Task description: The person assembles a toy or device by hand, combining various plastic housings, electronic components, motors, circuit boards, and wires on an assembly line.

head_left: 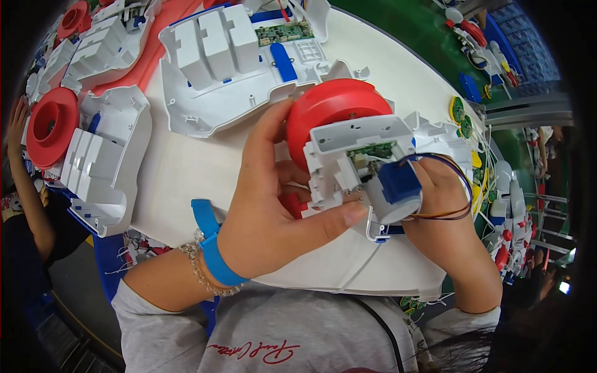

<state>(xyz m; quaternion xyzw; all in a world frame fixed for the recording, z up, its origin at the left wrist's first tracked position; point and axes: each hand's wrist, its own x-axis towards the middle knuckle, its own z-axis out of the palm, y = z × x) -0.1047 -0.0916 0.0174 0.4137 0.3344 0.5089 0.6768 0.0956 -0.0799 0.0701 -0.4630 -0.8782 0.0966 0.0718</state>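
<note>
The desk (pixel 180 177) spreads below and beyond the fingers, with a white shell (pixel 230 112) lying on it past the left fingertips, well clear of them.

The unit (pixel 359 132), a white frame with parts mounted on it, is held above the desk between the two hands. The left fingers (pixel 341 219) are clamped on it: thumb across the near lower edge, index finger up along the left side. The right hand (pixel 435 186) wraps behind its right side; those fingers are hidden, so I cannot tell how they close.

The frame looks like stiff, fairly light plastic, with weight probably gathered toward the right hand. The red dome (pixel 336 99), just beyond the left index finger, looks smooth and rounded, so likely slippery to pinch. Better holds would be the frame's straight edges, by the left thumb, or the white cylinder (pixel 387 208) right of it. The blue block (pixel 400 182) on top seems firm but a poor handle. Fragile: the board (pixel 377 150), above the thumb, and the thin wires (pixel 463 177), looping over the right hand and easily snagged.
</note>
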